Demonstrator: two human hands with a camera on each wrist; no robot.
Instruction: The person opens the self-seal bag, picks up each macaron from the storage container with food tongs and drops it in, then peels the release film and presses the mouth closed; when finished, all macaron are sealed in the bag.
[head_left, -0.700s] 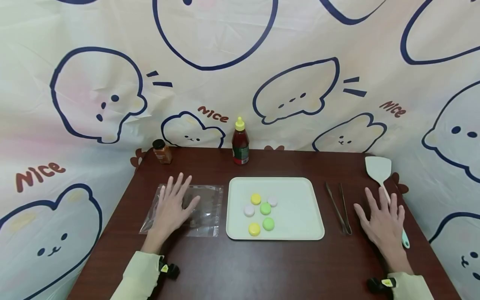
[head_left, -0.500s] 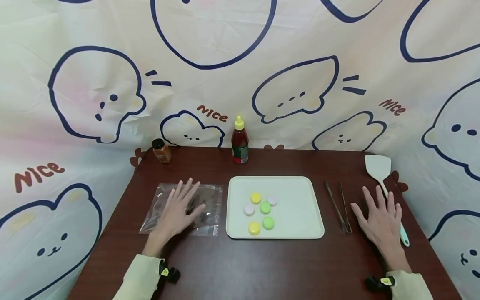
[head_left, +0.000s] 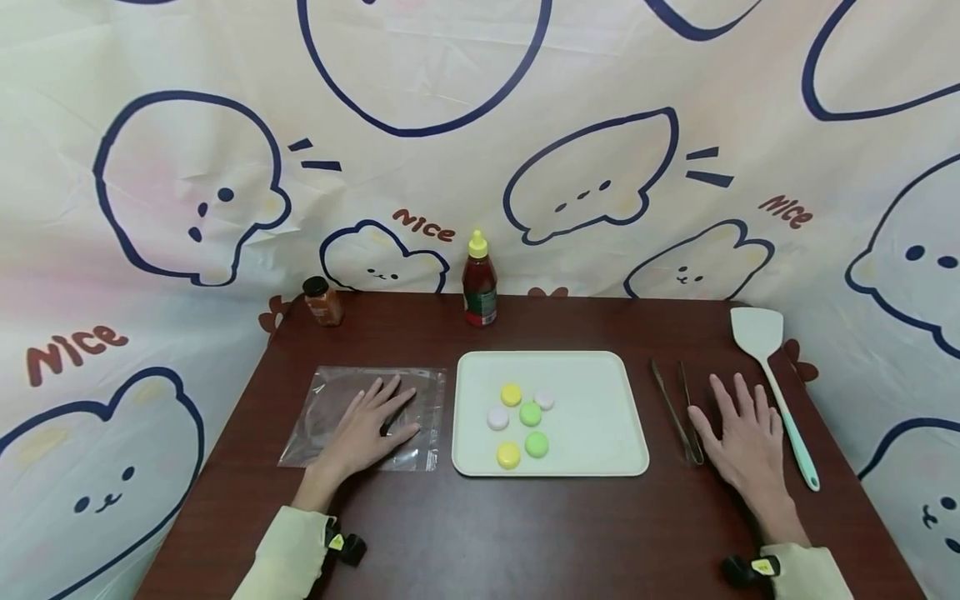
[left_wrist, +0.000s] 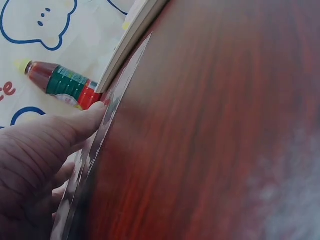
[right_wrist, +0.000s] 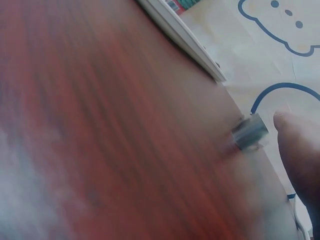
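1. Grasping nothing, my left grip (head_left: 372, 429) is released, its fingers extended and spread above the right part of a clear bag (head_left: 330, 421); I cannot tell whether it touches.
2. The bag lies flat on the left of the dark brown counter (head_left: 487, 533), just beside a tray (head_left: 592, 417).
3. My right grip (head_left: 742, 446) is likewise released, fingers extended, between the metal tongs (head_left: 678, 429) on its left and a white spatula (head_left: 757, 333) with a pale green handle end on its right.
4. The tongs lie with their joined end toward me; my right thumb is near them, and they look blurred in the right wrist view.
5. The spatula's wide blade points to the far edge.
6. On the white tray, mostly in its left half, sit six small round pieces (head_left: 530, 414): two yellow, two green, two pale lilac.
7. A red sauce bottle (head_left: 480, 292) with a yellow cap stands upright at the far edge, and a black-lidded jar (head_left: 323, 303) stands at the far left.
8. Behind the counter hangs a cartoon-print cloth (head_left: 585, 58).
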